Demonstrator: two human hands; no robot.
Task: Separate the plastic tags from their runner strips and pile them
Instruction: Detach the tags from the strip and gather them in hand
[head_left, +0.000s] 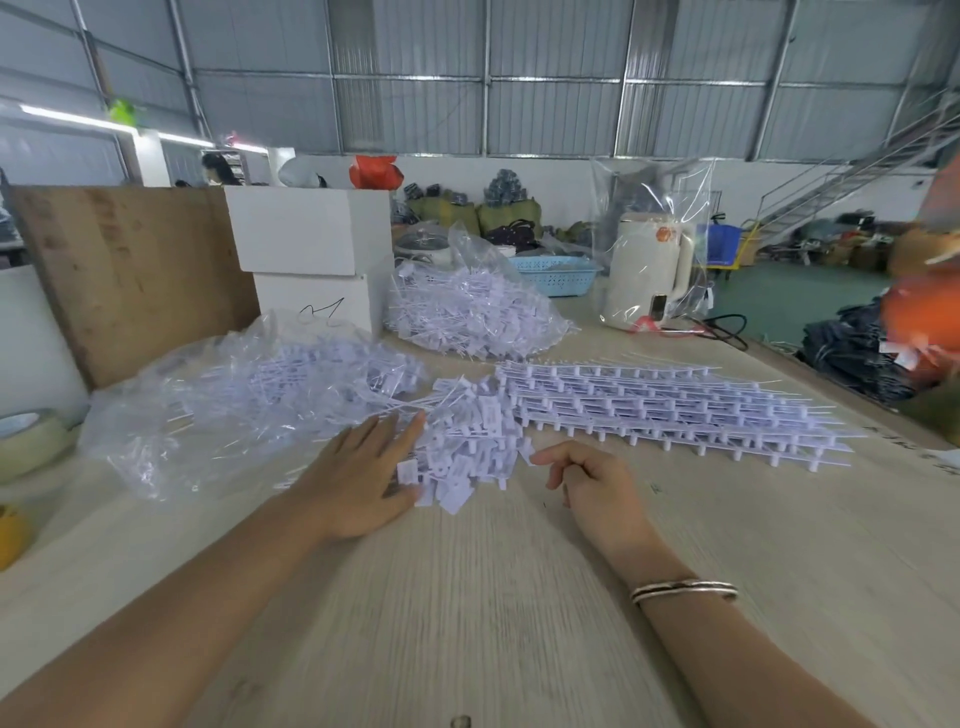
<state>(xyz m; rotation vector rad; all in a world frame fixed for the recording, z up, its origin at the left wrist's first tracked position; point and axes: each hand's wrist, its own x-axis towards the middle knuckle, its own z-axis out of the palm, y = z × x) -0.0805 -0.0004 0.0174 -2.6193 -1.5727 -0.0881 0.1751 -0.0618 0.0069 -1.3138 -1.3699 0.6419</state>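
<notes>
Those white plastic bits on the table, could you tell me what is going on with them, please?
A person is breaking small white plastic tags off their runner strips and heaping them. The left hand lies flat with straight fingers against the loose tag pile, as if gathering it. The right hand rests beside the pile, fingers loosely curled, seemingly holding nothing. A stack of unseparated strips waits further right, and two clear bags of similar white pieces lie behind on the wooden table.
</notes>
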